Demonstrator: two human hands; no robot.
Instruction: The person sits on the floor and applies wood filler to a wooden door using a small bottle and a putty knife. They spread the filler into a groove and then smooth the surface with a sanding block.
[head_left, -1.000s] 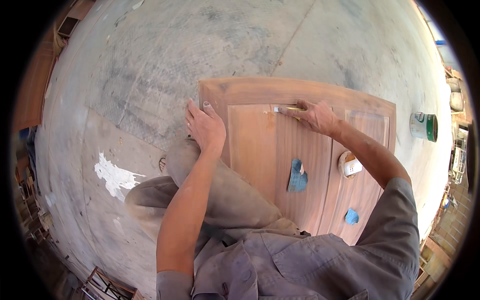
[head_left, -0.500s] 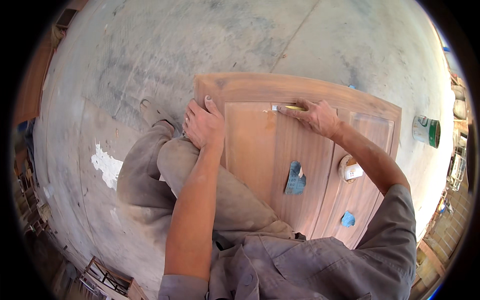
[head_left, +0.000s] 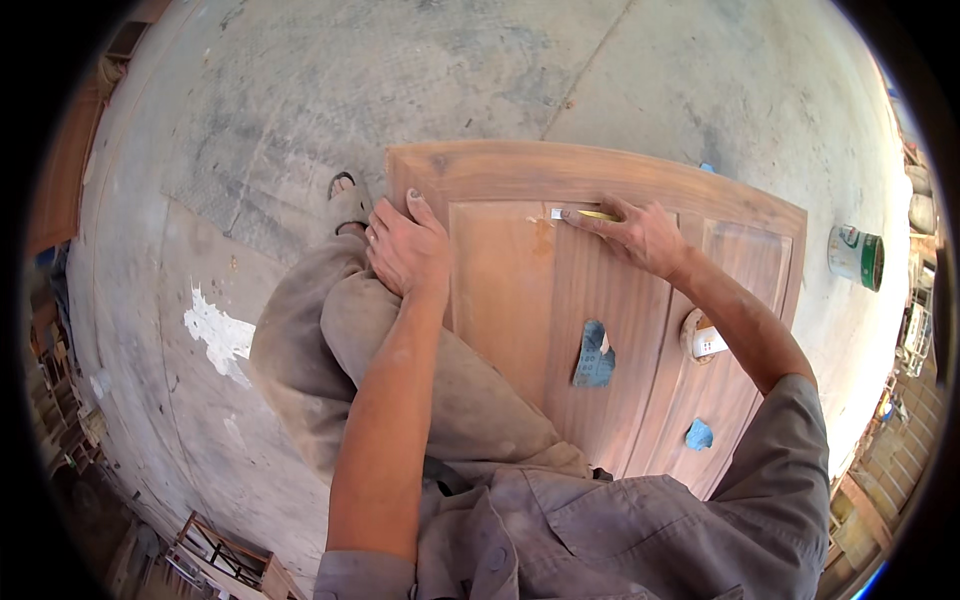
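A brown panelled wooden door lies in front of me, beside my bent knee. My left hand grips its left edge, thumb over the frame and the other fingers along the side. Near the top of the panel, my right hand pinches a slim yellow-handled tool with a short, flat, shiny blade. The blade lies against the wood at the seam between a lighter strip and a darker one. Just left of it is a small pale orange patch. My fingers partly hide the tool's handle.
On the door are a torn blue-grey sandpaper piece, a smaller blue scrap and a white object on a round brown piece, partly behind my right forearm. A white-and-green can stands right. White splatter marks the concrete floor.
My right hand and the tool have shifted slightly right along the panel. My sandalled foot has moved up and right, closer to the door's edge. My left hand keeps its place.
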